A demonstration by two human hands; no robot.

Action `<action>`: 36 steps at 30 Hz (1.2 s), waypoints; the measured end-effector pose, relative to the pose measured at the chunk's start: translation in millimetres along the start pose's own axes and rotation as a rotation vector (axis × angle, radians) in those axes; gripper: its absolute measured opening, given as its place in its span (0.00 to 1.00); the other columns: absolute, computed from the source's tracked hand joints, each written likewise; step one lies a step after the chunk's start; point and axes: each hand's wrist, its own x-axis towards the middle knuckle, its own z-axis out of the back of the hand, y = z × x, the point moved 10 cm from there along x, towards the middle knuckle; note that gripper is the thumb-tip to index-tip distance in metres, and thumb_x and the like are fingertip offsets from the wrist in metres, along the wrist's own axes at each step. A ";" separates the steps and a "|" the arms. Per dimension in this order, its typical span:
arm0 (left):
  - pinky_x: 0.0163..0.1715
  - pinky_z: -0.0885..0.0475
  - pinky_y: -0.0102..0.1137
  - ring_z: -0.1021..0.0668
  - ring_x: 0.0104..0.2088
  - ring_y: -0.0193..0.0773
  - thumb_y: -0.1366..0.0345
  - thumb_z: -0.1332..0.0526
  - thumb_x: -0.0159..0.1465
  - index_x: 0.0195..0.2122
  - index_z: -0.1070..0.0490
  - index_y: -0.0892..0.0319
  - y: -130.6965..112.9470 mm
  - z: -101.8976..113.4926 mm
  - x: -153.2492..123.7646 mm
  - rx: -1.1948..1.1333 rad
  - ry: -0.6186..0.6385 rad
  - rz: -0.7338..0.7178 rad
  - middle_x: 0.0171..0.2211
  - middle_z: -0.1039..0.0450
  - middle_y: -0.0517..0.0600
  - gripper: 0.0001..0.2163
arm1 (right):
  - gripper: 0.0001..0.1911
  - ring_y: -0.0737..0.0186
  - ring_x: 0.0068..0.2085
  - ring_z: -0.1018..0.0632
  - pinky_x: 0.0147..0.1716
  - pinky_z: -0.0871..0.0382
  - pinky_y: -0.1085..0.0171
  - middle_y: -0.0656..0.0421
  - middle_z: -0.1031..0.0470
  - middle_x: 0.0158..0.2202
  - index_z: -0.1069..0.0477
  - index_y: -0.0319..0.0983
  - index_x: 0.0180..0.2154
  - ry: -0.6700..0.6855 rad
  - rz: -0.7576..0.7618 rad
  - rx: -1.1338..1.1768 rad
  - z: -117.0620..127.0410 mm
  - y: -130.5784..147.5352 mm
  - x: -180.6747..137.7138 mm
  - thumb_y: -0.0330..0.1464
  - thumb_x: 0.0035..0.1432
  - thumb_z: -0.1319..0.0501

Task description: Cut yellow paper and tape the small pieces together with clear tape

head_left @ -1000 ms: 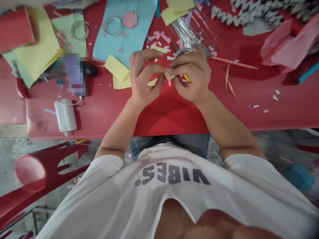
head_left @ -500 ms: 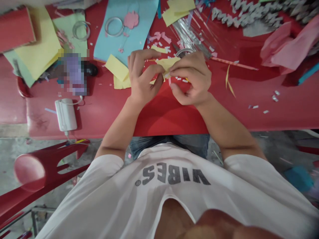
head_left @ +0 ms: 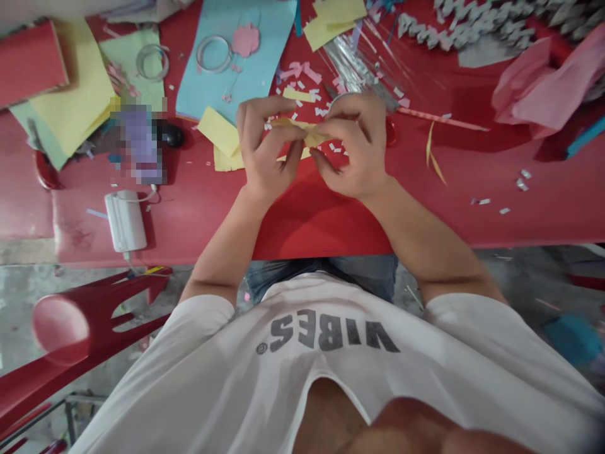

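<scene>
A folded strip of yellow paper [head_left: 305, 130] is pinched between both hands, its ends running under the fingers. The left hand [head_left: 265, 148] is curled, with thumb and fingers pressed together on the strip's left part. The right hand [head_left: 352, 146] pinches the right part the same way, its fingertips just beside the left ones. Just below the fingers, small white paper scraps [head_left: 336, 149] lie on a red table [head_left: 321, 214]. Yellow paper pieces [head_left: 220, 139] lie just left of the left fingers. Beyond the right fingers stretch a pink striped stick [head_left: 442, 120] and silver strips [head_left: 359, 63], and beyond the left fingers lies a light blue paper sheet [head_left: 255, 69]
</scene>
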 end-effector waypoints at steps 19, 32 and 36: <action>0.37 0.17 0.40 0.17 0.37 0.39 0.40 0.52 0.75 0.44 0.32 0.50 2.4 -46.2 -23.9 -0.463 0.225 0.491 0.35 0.27 0.49 0.21 | 0.12 0.44 0.52 0.21 0.55 0.29 0.33 0.60 0.20 0.48 0.21 0.54 0.45 -0.203 0.066 -0.055 11.1 -13.6 -15.5 0.48 0.73 0.40; 0.42 0.16 0.43 0.15 0.42 0.41 0.43 0.49 0.75 0.41 0.31 0.50 24.9 -44.4 -22.2 -0.445 0.164 0.474 0.36 0.26 0.48 0.18 | 0.20 0.40 0.56 0.23 0.62 0.32 0.32 0.55 0.23 0.51 0.24 0.51 0.51 -0.073 -0.042 -0.029 1.3 -11.9 -7.4 0.54 0.71 0.44; 0.42 0.16 0.44 0.16 0.41 0.41 0.42 0.51 0.75 0.42 0.32 0.50 27.2 -51.5 -22.4 -0.489 0.192 0.446 0.35 0.29 0.47 0.19 | 0.19 0.41 0.56 0.23 0.61 0.30 0.36 0.54 0.26 0.52 0.26 0.50 0.50 -0.078 -0.086 -0.006 3.1 -10.4 -3.9 0.53 0.72 0.44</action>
